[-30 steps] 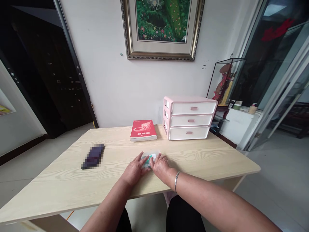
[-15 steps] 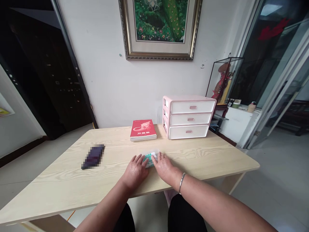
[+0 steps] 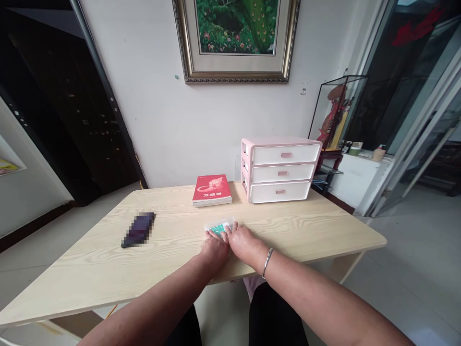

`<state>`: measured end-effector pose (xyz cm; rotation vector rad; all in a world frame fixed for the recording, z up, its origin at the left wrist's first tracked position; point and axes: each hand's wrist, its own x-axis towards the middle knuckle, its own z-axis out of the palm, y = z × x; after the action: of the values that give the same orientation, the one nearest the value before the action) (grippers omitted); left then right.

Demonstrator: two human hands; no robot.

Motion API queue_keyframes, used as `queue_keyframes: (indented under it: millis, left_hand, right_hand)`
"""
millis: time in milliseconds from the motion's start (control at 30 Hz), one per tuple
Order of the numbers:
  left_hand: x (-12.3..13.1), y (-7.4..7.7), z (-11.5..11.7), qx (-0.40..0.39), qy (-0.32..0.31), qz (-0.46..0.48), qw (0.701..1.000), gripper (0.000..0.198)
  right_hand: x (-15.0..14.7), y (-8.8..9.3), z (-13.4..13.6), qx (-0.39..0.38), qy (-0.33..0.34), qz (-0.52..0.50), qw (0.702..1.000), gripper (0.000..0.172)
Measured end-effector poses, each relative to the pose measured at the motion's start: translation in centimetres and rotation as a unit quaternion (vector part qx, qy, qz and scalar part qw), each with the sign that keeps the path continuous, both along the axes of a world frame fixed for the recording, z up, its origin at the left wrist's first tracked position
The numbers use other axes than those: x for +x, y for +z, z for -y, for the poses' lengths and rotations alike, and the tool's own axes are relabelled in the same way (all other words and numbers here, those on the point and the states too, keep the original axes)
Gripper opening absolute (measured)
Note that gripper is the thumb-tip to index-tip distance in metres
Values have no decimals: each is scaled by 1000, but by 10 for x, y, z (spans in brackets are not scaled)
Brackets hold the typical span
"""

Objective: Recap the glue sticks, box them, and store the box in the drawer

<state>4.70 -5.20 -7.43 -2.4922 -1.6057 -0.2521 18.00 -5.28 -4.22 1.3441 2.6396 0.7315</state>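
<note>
A small clear plastic box [image 3: 218, 226] with green and white contents lies on the light wooden table [image 3: 180, 250], near its front edge. My left hand [image 3: 213, 248] and my right hand [image 3: 243, 242] rest side by side just behind the box. The fingertips of both hands press on its near side, with fingers curled together. A silver bangle circles my right wrist.
A red book [image 3: 212, 190] lies at the back of the table. A pink three-drawer organiser [image 3: 280, 169] with its drawers closed stands to its right. A dark phone-like object [image 3: 139, 229] lies on the left. A framed picture hangs on the wall behind.
Both hands have drawn closer together on the box, and the left fingers are less spread than before. The camera has tilted slightly, so everything sits a little lower in view.
</note>
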Motion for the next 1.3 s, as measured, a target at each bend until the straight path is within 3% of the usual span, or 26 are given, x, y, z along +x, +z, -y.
queue_keyframes:
  millis: [267, 467, 600, 833, 933, 1000, 1100, 1300]
  left_hand:
    - [4, 4, 8, 20, 29, -6, 999, 52]
    - [2, 13, 13, 57, 13, -46, 997, 65]
    - [3, 24, 15, 62, -9, -117, 991, 55]
    - [-18, 52, 20, 57, -46, -107, 992, 28]
    - [-41, 50, 21, 83, -87, -57, 991, 31]
    - [-58, 42, 17, 101, -115, -4, 988, 43]
    - [-75, 31, 7, 95, -140, 66, 983, 41]
    - [-77, 31, -10, 77, -128, 225, 963, 30]
  right_hand:
    - [6, -4, 0, 36, -3, -1, 999, 49]
    - [4, 2, 1, 49, -8, 13, 999, 48]
    - [5, 4, 2, 28, -5, 11, 1000, 49]
    - [10, 1, 1, 15, -9, -21, 1000, 51]
    - [18, -1, -1, 21, 18, -48, 998, 49]
    - [26, -2, -4, 23, 53, -66, 996, 47]
    - [36, -1, -8, 31, 109, -92, 989, 41]
    - [43, 5, -16, 52, 162, -169, 971, 34]
